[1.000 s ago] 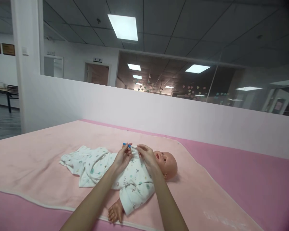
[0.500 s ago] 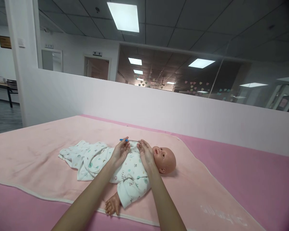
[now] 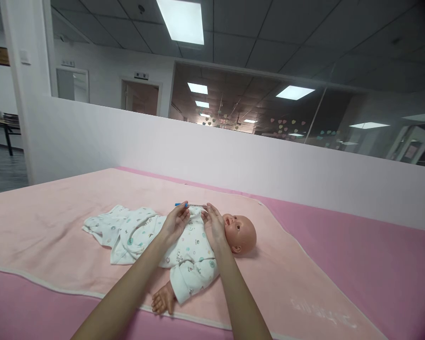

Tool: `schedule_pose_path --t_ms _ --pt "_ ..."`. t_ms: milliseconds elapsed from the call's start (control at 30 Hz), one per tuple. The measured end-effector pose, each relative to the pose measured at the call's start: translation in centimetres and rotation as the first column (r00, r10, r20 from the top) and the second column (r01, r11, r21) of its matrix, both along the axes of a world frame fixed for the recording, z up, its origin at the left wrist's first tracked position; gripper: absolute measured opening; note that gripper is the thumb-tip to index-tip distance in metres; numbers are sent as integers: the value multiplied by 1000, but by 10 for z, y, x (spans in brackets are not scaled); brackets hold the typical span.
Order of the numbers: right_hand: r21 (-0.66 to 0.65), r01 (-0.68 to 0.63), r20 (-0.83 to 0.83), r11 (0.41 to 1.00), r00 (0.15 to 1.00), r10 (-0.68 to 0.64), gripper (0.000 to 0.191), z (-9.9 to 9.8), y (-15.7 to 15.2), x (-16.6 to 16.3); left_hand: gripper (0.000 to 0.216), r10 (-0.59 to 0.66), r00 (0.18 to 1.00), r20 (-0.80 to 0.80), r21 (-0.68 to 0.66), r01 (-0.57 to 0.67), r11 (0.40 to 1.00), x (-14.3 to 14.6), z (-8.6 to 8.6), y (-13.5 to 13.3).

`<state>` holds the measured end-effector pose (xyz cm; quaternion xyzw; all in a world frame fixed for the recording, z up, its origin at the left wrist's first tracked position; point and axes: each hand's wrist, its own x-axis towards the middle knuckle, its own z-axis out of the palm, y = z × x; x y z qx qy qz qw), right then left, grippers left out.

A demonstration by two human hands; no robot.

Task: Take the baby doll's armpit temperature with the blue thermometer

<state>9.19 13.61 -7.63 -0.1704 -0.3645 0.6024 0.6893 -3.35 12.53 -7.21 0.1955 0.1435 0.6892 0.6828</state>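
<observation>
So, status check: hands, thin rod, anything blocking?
Left hand pinching blue-ended thin rod; right hand at its other end. Baby doll close by; no obstruction visible.

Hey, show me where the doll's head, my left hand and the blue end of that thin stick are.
Doll's head (image 3: 243,233): head view, side of the head.
Left hand (image 3: 176,223): head view, palm.
Blue end (image 3: 179,204): head view, middle of the blue part.
</observation>
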Motion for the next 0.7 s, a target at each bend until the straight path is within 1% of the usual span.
schedule_pose_path --t_ms 233,433,567,700 --pt "4 -20 -21 1000 1000 21 23 -1 2 0 8 5 1000 -8 5 -5 1000 0 -1 2" --pt "4 -21 -29 1000 999 21 24 1 1 0 8 22 999 -48 9 -21 1000 1 1 0" --pt "-7 6 -18 1000 1000 -6 24 1 1 0 8 13 996 -93 26 -10 1000 1 2 -2" --pt "-7 -20 -17 1000 1000 20 25 0 2 1 8 22 994 -111 61 -15 998 2 -1 -2"
